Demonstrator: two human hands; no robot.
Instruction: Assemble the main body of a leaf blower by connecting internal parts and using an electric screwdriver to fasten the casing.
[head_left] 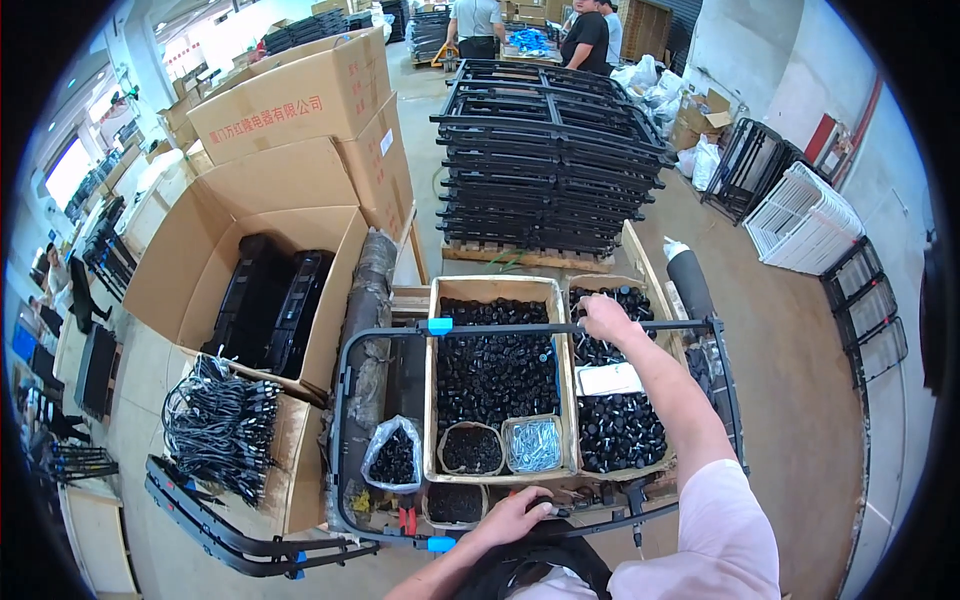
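A black metal frame with rounded corners and blue pieces on its bars lies across the bins in front of me. My right hand reaches to its far bar, above a bin of black round-headed parts. Those fingers are closed and point down; whatever is between them is hidden. Close to my body, my left hand curls at the near bar, by a small dark piece that I cannot make out. A wooden bin of black caps sits inside the frame, with a small box of silver screws in it.
A bag of black parts, red-handled pliers and a dark pistol-shaped tool lie nearby. Cartons and bundled cables stand left. Stacked black frames rise ahead; white racks lean right. People stand at the back.
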